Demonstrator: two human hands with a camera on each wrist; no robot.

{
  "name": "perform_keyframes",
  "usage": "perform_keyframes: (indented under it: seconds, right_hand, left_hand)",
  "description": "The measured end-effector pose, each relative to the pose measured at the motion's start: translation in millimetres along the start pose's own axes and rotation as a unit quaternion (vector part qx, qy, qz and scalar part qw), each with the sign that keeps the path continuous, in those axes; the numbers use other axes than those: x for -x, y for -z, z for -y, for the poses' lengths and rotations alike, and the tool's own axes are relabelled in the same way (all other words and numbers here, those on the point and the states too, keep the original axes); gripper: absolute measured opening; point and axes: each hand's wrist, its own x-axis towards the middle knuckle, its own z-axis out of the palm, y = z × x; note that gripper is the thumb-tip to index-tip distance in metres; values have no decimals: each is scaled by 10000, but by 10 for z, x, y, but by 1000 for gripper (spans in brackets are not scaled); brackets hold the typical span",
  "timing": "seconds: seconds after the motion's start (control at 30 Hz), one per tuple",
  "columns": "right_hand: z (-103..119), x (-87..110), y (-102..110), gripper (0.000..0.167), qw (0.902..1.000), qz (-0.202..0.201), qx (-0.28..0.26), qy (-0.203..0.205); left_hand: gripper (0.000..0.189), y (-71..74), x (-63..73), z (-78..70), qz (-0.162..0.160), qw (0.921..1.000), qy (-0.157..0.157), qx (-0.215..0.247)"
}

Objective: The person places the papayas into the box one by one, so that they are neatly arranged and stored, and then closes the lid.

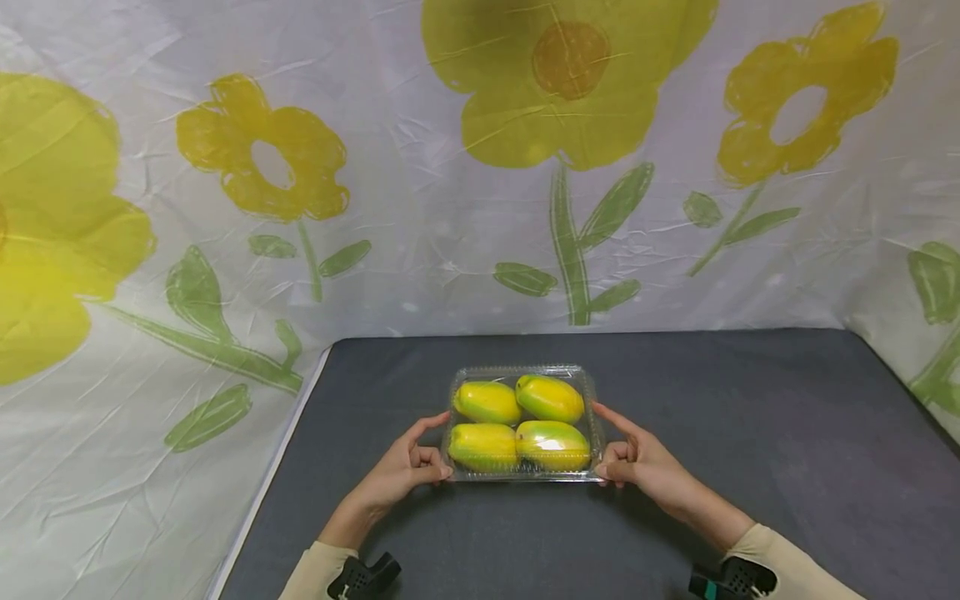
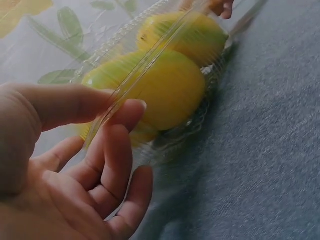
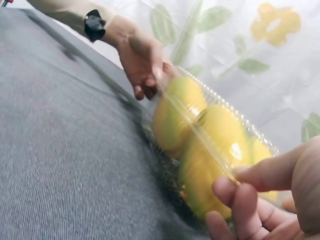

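Observation:
A clear plastic clamshell box [image 1: 525,478] with a ribbed edge sits on the dark table, its lid down over several yellow-green mangoes [image 1: 550,398] in two rows. At its left front corner my left hand [image 1: 401,468] pinches the rim between thumb and curled fingers, the index finger stretched along the left side. My right hand [image 1: 651,468] mirrors this at the right front corner. Both wrist views show the thin front rim pinched between thumb and fingers, with the mangoes [image 2: 150,90] behind the clear plastic. In the right wrist view, the left hand [image 3: 140,60] appears at the far corner.
A dark grey cloth covers the table [image 1: 712,400]. Behind and to the sides hangs a white curtain [image 1: 420,250] printed with yellow flowers and green leaves. Each wrist carries a black camera strap [image 1: 363,577].

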Motion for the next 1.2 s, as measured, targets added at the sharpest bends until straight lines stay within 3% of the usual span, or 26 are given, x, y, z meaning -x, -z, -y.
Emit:
perform_keyframes:
  seconds: [0.23,0.43,0.7,0.9,1.2]
  right_hand:
    - [6,-17,68,92,9992,297,209,-189]
    - [-55,-31,112,91,9983,329,428,-196]
    - [-149,-49,115,97,9951,70,980,115]
    - [-161,-79,149,94,9873,-122,1573,188]
    - [-127,-229,231,94,9761,-305,2151,82]
  left_hand:
    - [84,48,-14,14,71,9996,93,-248]
    - [83,57,-34,45,-44,9971,-166,-737]
    - [85,10,-80,97,-433,9871,-437,-1479]
    - [84,25,-138,101,-406,9815,-685,-1740]
    - [83,108,-297,28,-627,9688,-607,-2320]
